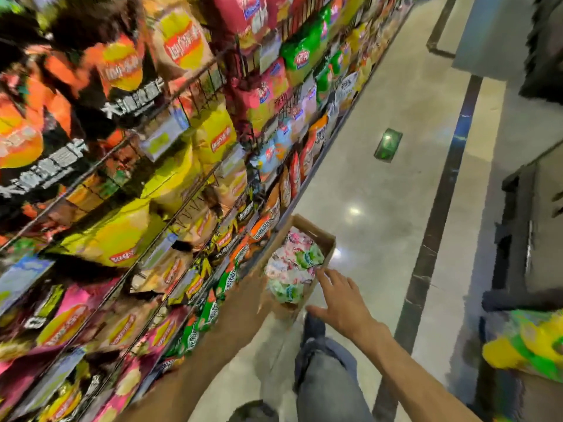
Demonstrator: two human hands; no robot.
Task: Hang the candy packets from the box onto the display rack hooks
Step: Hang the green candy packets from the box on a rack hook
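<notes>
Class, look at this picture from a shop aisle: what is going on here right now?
A person stands in a shop aisle beside shelves of snack bags. Their left arm carries a cardboard box full of candy packets; the left hand itself is blurred, so its grip cannot be told. The right hand reaches toward the box with fingers spread, close to the packets but holding none. No packet has been picked out at this moment.

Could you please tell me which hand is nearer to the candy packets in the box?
Left. The left hand is at the candy packets; the right hand hovers open beside the box.
</notes>
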